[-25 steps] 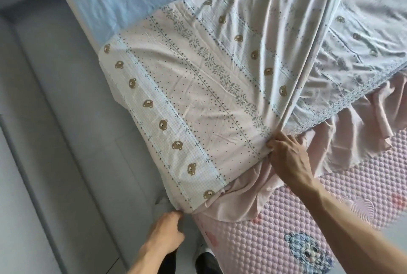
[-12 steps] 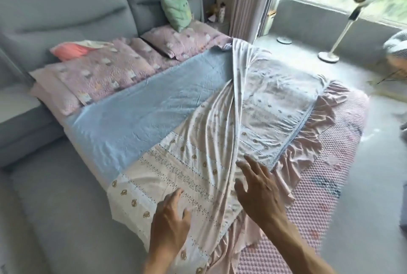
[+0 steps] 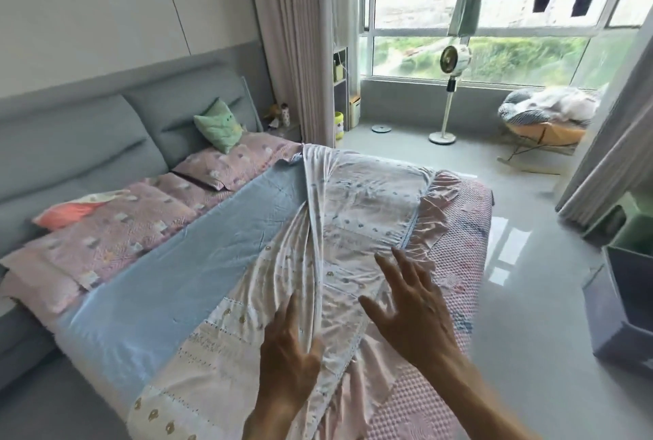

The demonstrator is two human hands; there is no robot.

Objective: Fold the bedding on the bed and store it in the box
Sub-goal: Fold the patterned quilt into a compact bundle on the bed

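Both hands [image 3: 357,340] lifted off creased cotton bedding [image 3: 360,213].

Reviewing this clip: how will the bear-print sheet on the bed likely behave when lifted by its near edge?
Probably floppy: the bear-print sheet already lies in soft wrinkles with a raised ridge down its length. Likely light, since it looks thin. It may slide and drag rather than hold a crease. Both the left hand and the right hand are open above it.

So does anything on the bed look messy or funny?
Yes. The bear-print sheet is bunched into a long raised ridge down its middle, with its pink ruffle crumpled along the right edge. Nothing looks torn or spilled.
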